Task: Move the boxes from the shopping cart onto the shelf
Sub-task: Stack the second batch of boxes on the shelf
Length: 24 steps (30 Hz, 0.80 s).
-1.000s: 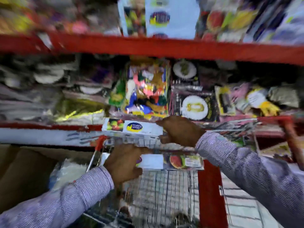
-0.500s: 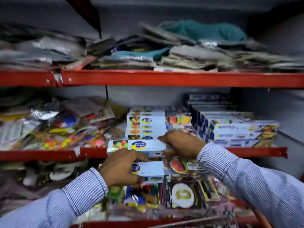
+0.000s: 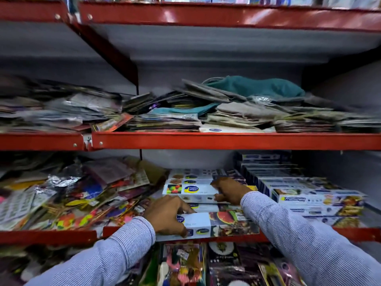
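Two long glossy cardboard boxes, up from cart level a second ago: left hand [image 3: 167, 216] fingers clamp lower box [image 3: 208, 225] at red shelf [image 3: 288, 236] front lip; right hand [image 3: 229, 191] grips upper box [image 3: 191, 189] atop the stack. Crinkly foil packets [image 3: 68, 195] crowd left, stacked cartons [image 3: 305, 195] right.

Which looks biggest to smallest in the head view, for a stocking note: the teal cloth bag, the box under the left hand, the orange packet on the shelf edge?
1. Teal cloth bag.
2. Box under the left hand: nearly as long, but nearer the camera, so the top two are unsure.
3. Orange packet, clearly smallest.
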Each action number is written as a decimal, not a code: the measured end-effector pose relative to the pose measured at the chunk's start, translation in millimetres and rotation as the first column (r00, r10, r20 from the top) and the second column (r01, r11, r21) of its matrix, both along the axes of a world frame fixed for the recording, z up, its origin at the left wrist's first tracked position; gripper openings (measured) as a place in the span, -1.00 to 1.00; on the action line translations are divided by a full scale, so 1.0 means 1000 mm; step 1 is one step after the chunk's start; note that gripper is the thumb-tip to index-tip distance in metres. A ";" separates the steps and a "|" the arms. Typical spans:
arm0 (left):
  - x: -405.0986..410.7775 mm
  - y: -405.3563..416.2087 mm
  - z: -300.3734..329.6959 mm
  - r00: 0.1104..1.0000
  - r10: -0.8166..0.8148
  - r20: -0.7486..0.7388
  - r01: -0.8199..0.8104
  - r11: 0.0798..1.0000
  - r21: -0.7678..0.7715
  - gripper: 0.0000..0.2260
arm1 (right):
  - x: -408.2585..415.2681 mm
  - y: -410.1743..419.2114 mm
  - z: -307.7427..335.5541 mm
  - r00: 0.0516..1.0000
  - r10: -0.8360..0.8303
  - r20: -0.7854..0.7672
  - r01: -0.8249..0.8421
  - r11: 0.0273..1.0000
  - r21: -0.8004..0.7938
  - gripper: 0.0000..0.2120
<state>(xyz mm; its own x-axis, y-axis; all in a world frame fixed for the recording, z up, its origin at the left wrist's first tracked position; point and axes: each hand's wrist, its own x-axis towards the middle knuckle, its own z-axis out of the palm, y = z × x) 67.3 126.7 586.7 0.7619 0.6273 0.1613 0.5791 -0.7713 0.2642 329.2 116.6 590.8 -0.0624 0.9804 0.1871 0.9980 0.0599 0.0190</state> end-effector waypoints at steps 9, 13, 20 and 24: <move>0.010 0.029 -0.008 0.999 0.042 -0.016 -0.042 0.999 -0.012 -0.42 | 0.022 0.035 -0.023 0.996 -0.007 -0.085 0.015 0.994 0.106 -0.84; 0.026 0.040 -0.001 0.999 0.033 -0.006 -0.033 0.999 0.013 -0.43 | 0.022 0.026 -0.006 0.981 0.002 -0.195 0.020 0.994 0.111 -0.77; 0.069 0.069 -0.014 0.993 0.038 0.111 -0.043 0.998 0.044 -0.48 | 0.024 -0.008 0.001 0.955 -0.038 -0.294 0.100 0.975 0.199 -0.79; 0.080 0.071 -0.028 0.990 0.085 0.110 -0.108 0.967 0.230 -0.50 | 0.021 -0.028 -0.011 0.979 -0.045 -0.201 0.078 0.984 0.157 -0.68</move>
